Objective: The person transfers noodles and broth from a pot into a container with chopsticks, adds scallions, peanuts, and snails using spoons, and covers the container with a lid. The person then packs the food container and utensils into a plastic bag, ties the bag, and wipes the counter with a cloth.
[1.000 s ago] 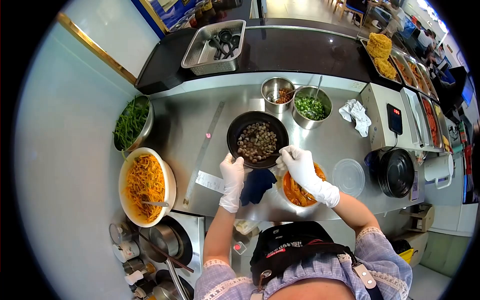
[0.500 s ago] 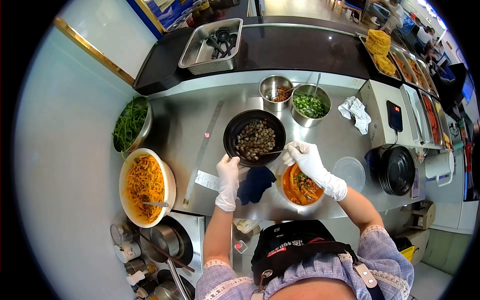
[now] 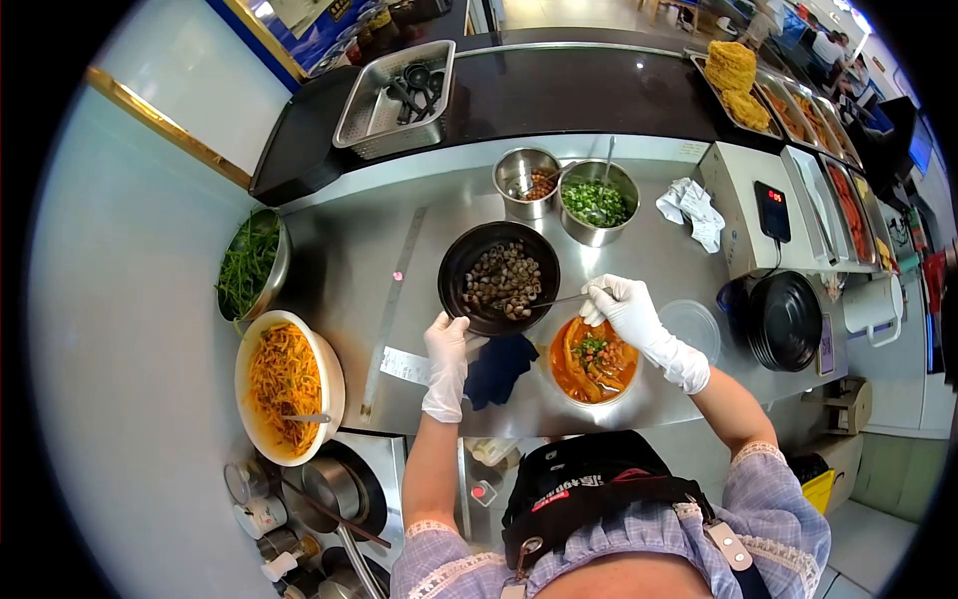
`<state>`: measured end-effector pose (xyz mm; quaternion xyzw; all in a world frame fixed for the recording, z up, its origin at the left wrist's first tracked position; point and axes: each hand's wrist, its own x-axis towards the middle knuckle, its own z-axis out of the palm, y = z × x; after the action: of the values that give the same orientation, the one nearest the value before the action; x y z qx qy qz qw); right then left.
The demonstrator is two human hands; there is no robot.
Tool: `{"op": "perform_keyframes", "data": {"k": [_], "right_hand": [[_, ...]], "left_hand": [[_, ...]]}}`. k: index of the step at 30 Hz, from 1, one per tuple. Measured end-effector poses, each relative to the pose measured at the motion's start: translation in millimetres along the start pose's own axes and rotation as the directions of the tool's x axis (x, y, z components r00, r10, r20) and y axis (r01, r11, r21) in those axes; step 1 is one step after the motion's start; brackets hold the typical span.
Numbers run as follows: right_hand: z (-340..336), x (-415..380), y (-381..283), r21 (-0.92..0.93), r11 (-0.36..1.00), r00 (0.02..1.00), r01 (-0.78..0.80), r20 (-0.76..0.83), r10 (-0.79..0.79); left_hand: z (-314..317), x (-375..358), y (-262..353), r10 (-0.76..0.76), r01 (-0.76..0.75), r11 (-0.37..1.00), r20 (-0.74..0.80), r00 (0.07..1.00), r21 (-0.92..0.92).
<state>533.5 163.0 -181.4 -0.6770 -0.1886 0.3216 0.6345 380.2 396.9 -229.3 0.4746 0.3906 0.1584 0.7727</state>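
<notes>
A black bowl (image 3: 451, 258) holds small dark snails (image 3: 507, 278). My left hand (image 3: 446, 357), in a white glove, grips its near left rim between thumb and fingers. In my gloved right hand (image 3: 629, 314) is the thin handle of a metal spoon (image 3: 567, 299), whose tip reaches into the snails. Below that hand stands a round bowl of red soup (image 3: 574, 371) topped with chopped greens and peanuts. A dark blue cloth (image 3: 499, 371) lies between my left hand and the soup.
Steel pots of peanuts (image 3: 527, 202) and chopped scallions (image 3: 597, 232) stand behind. A tub of orange shreds (image 3: 334, 384) and a bowl of greens (image 3: 283, 262) are left. Right are a clear lid (image 3: 691, 329), stacked black bowls (image 3: 785, 319) and a crumpled cloth (image 3: 692, 212).
My right hand has shifted right with the spoon, away from the black bowl, uncovering more of the soup. My left hand stays on the rim. The whole view has shifted slightly.
</notes>
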Motion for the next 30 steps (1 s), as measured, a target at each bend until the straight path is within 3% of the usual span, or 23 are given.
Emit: {"op": "perform_keyframes", "data": {"k": [9, 13, 14, 15, 16, 17, 19, 21, 23, 24, 25, 27, 29, 30], "right_hand": [[-54, -60, -12, 0.133, 0.991, 0.996, -0.030, -0.077, 0.040], [-73, -97, -3, 0.025, 1.000, 0.990, 0.007, -0.138, -0.003], [-73, -106, 2, -0.206, 0.972, 0.986, 0.111, -0.102, -0.135], [-75, -112, 5, -0.421, 0.882, 0.967, 0.212, -0.036, -0.250], [-77, -114, 7, -0.612, 0.688, 0.905, 0.390, 0.116, -0.409], [-77, -115, 6, -0.614, 0.689, 0.906, 0.386, 0.112, -0.408], [-75, -117, 0, -0.785, 0.311, 0.782, 0.536, 0.323, -0.533], [-70, -112, -2, -0.808, 0.339, 0.821, 0.482, 0.281, -0.497], [-53, -94, -3, -0.628, 0.690, 0.863, 0.361, -0.056, -0.502], [-40, -82, -6, -0.466, 0.833, 0.898, 0.298, -0.158, -0.410], [-27, -67, -3, -0.461, 0.832, 0.896, 0.309, -0.152, -0.417], [-5, -31, 6, 0.014, 0.991, 0.977, 0.132, -0.172, -0.127], [13, -13, 8, 0.157, 0.984, 0.992, 0.088, -0.106, -0.072], [14, -12, 5, 0.086, 0.995, 0.986, 0.057, -0.161, -0.042]], "left_hand": [[18, -12, -10, 0.086, -0.087, 0.996, 0.067, 0.994, 0.012], [18, -12, -12, 0.058, -0.061, 0.997, 0.060, 0.997, 0.043], [19, -11, -12, 0.056, -0.058, 0.997, 0.043, 0.997, 0.043], [20, -11, -11, 0.054, -0.055, 0.998, 0.025, 0.998, 0.043], [20, -10, -11, 0.064, -0.065, 0.997, 0.021, 0.998, 0.044], [19, -9, -12, 0.062, -0.063, 0.997, 0.025, 0.998, 0.045], [16, -5, -14, 0.076, -0.077, 0.996, 0.013, 0.997, 0.042], [15, -2, -16, 0.077, -0.078, 0.996, 0.011, 0.997, 0.031], [13, -1, -17, 0.084, -0.084, 0.996, 0.006, 0.996, 0.020], [13, 0, -17, 0.073, -0.074, 0.997, 0.007, 0.997, 0.017], [13, 0, -16, 0.066, -0.066, 0.998, 0.006, 0.998, 0.017], [11, 6, -20, 0.048, -0.048, 0.997, -0.014, 0.999, -0.065], [7, 15, -21, 0.040, -0.046, 0.993, -0.057, 0.998, -0.108], [3, 21, -20, 0.012, -0.021, 0.996, -0.089, 0.996, -0.092]]}}
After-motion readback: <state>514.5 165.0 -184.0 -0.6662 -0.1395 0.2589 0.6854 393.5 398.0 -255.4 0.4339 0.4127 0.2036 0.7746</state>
